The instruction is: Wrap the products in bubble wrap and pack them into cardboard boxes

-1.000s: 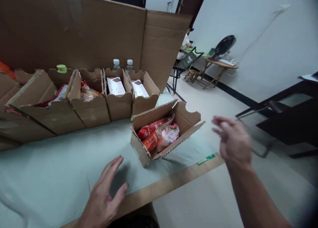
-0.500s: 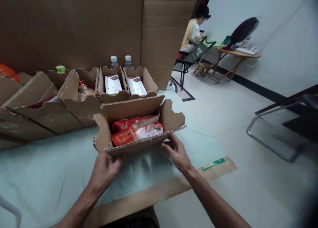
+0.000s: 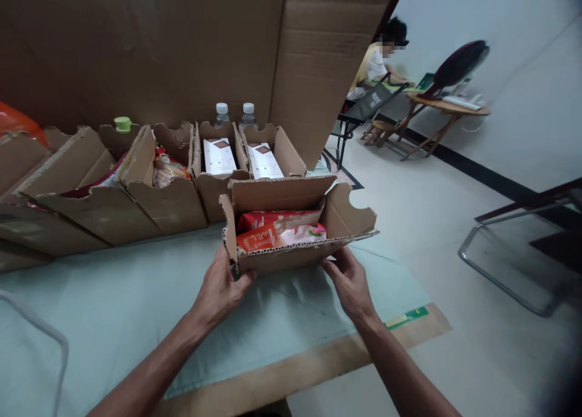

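Between my two hands is an open cardboard box [image 3: 291, 260], held a little above the table with its opening tilted toward me. Inside lie a red packet [image 3: 254, 220], an orange-red packet [image 3: 258, 237] and a pink packet [image 3: 302, 234]. My left hand [image 3: 222, 286] grips the box's lower left corner, thumb along the front and the other fingers partly hidden. At the lower right, my right hand [image 3: 348, 280] holds the box from beneath, with its fingertips out of sight under it.
A row of cardboard boxes [image 3: 166, 208] stands at the back left, with white cartons [image 3: 219, 156] in two of them. Bottles [image 3: 248, 115] stand behind. A tall cardboard panel [image 3: 191, 53] rises at the back. Pale green cloth [image 3: 136, 308] covers the table. A person [image 3: 379, 56] sits farther off.
Both hands have carried the box to the right, close to the table's right side and the end of the box row. The view has shifted slightly.
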{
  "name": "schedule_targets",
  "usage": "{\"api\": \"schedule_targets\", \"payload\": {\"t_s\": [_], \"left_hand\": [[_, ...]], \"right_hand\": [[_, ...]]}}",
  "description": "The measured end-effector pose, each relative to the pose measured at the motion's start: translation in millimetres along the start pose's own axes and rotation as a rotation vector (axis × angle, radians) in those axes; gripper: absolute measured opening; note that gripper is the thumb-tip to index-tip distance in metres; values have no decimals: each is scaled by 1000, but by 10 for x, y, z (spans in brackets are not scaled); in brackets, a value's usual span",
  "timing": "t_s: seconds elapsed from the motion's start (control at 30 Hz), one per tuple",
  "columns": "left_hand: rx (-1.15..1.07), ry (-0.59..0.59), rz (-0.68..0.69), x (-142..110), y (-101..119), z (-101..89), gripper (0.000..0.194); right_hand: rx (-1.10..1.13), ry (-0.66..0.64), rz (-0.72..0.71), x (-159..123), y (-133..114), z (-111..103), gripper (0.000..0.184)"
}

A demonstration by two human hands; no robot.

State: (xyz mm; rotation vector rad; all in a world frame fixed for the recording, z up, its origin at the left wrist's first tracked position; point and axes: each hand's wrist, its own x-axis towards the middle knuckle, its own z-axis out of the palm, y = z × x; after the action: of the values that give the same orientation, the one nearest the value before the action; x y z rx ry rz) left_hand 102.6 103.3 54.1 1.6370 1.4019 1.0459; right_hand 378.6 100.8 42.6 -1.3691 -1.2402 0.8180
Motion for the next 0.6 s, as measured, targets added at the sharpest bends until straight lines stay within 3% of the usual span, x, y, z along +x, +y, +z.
{"api": "schedule_targets", "payload": {"t_s": [0.27,0.47,0.6], "left_hand": [[6,58,48,-6,-122,-19,39],[-36,33,48,98,-149,-36,47],[-9,0,105,-104,-263,-91,62]], "right_hand": [[21,-49,-14,-13,4,78,44],[15,-57,-36,-45,114,120,48],[-78,40,-6,-224,230,9,57]]}}
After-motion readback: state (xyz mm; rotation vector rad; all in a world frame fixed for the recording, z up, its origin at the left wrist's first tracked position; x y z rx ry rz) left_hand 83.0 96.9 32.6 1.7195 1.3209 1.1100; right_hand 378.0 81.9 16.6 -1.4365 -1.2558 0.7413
